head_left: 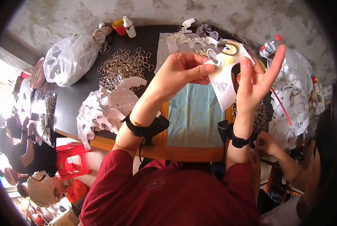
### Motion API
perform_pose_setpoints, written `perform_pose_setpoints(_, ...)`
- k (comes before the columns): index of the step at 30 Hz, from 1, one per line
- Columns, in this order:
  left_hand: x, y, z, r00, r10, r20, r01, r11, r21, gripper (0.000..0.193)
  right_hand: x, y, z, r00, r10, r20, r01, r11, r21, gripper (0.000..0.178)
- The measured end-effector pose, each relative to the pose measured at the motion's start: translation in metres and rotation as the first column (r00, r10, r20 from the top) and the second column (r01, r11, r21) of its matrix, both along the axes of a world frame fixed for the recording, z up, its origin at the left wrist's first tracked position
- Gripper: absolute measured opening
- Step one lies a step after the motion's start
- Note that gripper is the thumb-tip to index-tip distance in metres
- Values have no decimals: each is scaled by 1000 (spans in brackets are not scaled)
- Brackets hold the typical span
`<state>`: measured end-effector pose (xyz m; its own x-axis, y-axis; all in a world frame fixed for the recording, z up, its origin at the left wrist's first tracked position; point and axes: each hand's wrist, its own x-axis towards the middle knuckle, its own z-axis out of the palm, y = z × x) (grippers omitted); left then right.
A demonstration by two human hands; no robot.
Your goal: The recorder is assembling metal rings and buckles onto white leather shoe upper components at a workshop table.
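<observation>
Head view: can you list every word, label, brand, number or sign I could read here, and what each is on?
No words or numbers can be read.
White bottle by the wall: small dark marks, too small to read.
Red-capped bottle: red-and-white label, too blurred to read.
White piece in the left hand: grey marking, no letters discernible.
</observation>
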<state>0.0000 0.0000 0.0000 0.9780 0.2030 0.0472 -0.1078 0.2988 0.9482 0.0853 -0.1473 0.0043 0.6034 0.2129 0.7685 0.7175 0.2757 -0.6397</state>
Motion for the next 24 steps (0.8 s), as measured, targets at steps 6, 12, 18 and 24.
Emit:
perform_pose_setpoints(6,-7,-15,6,935,262,240,-300,943,141,16,-2,-2,0,984,104,-147,-90,991,101,70)
perform_pose_setpoints(12,-6,-14,1,882,296,366,-361,925,121,16,-7,4,5,959,184,-214,-153,976,157,70)
perform_pose_setpoints(18,-6,-10,3,942,245,231,-265,963,58,17,-6,3,1,968,159,-193,-134,981,139,69)
perform_pose_setpoints(24,0,-8,-7,876,328,354,-390,913,118,16,-7,6,0,944,224,-242,-199,972,124,68)
